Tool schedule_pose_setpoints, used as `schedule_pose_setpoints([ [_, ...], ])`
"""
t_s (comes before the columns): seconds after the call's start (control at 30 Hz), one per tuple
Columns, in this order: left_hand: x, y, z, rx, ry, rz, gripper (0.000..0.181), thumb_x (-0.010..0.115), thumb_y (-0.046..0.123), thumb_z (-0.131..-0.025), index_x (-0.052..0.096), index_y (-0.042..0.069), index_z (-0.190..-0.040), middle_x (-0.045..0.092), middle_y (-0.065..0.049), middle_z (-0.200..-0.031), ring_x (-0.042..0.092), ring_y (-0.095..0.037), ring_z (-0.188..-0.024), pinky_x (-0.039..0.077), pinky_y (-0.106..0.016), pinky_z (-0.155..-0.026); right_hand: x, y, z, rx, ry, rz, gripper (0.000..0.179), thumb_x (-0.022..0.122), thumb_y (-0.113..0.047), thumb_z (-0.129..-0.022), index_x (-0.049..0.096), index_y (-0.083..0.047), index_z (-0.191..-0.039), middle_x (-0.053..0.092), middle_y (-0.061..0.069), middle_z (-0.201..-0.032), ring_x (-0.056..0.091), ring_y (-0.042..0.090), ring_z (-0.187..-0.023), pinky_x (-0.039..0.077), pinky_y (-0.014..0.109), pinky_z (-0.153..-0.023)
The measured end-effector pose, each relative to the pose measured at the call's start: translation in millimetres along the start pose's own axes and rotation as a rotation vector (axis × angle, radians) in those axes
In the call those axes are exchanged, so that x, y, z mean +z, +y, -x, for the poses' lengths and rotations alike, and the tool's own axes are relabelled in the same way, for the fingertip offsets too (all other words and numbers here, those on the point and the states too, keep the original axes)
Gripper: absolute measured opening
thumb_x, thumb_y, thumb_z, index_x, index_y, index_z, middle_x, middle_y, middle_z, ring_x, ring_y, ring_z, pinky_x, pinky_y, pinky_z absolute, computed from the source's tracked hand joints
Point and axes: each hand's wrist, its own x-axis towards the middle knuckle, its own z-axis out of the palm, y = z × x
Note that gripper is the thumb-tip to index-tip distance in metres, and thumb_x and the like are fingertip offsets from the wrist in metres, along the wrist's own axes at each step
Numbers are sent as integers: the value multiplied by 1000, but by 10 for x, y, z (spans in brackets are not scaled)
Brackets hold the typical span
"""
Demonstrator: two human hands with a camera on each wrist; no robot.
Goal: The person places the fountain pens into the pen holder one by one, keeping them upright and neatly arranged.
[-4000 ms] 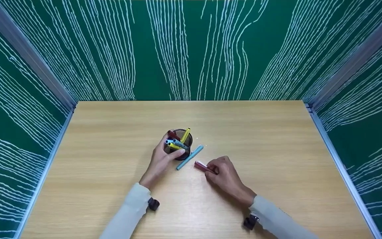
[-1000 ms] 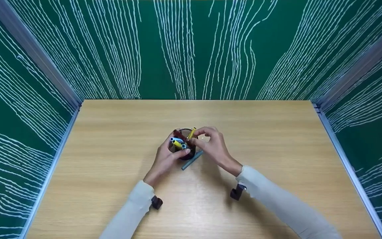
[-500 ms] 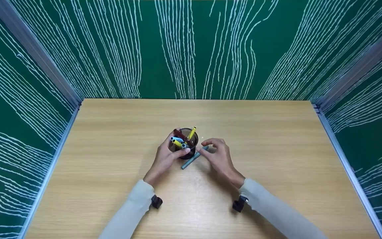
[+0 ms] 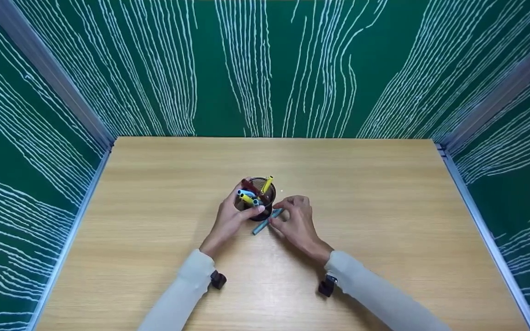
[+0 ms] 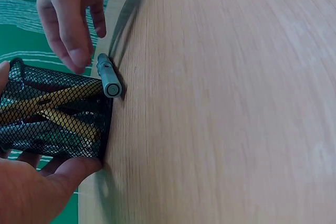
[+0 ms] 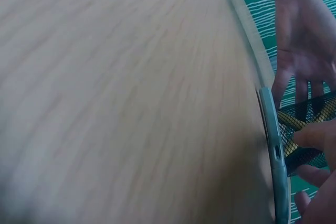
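Observation:
My left hand (image 4: 228, 220) grips a black mesh pen cup (image 5: 31, 98) that stands upright on the table, thumb and fingers round its side. Inside the cup lean several markers: a dark red marker (image 4: 249, 185), a yellow marker (image 4: 267, 185) and light blue ones among them. Outside, a blue marker (image 4: 260, 227) lies slantwise on the wood, close against the cup's base. Over that marker's far part hovers my right hand (image 4: 298, 225), thumb and forefinger spread to either side of it. Both wrist views show a gap between those fingers and the marker.
A light wooden table (image 4: 361, 184) reaches back to a green wall (image 4: 384, 46) with wavy white lines. Metal posts (image 4: 53, 69) stand at the back corners. Small black cameras (image 4: 218, 279) hang at both wrists.
Earlier, my right hand pinched a dark red marker on the table, then reached to the cup. It has since come down, without that marker, over the blue one. My left hand keeps holding the cup.

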Motion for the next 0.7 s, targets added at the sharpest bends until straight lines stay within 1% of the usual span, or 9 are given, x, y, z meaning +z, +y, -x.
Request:
schedule_pose_setpoints([
  [0.1,3,-4,-2,-5,-1,2,88,92,17,-91,49,17,-168,61,-15,-158,54,-32,-149,34,-48,-130,16,3,0,-9,1,58,25,91,-18,-82,85,-8,-103,65,13,-115,48,40,-121,38,58,-103],
  [0.27,13,11,-2,-9,0,-18,88,92,21,-91,48,18,-168,62,-13,-157,53,-29,-149,33,-47,-130,19,12,4,-18,-5,90,23,90,-21,-81,85,-9,-101,60,11,-111,46,39,-119,37,56,-100],
  [0.4,17,7,-3,-13,4,-33,88,92,23,-90,49,20,-167,63,-9,-156,53,-26,-149,33,-45,-130,12,35,30,-39,-12,85,19,90,-23,-82,84,-11,-94,58,8,-108,46,38,-119,37,56,-100],
  [0.53,12,4,2,-16,5,-40,88,92,25,-90,49,21,-167,63,-8,-157,52,-24,-150,33,-43,-129,-18,55,86,-48,-41,67,19,95,-25,-81,82,-13,-89,58,7,-110,45,39,-122,37,55,-105],
  [0.7,2,9,7,-18,2,-43,89,92,24,-91,48,18,-168,62,-9,-157,53,-25,-149,35,-43,-129,-89,76,173,-60,-93,41,19,96,-19,-81,80,-14,-89,60,6,-113,44,37,-123,38,52,-107],
])
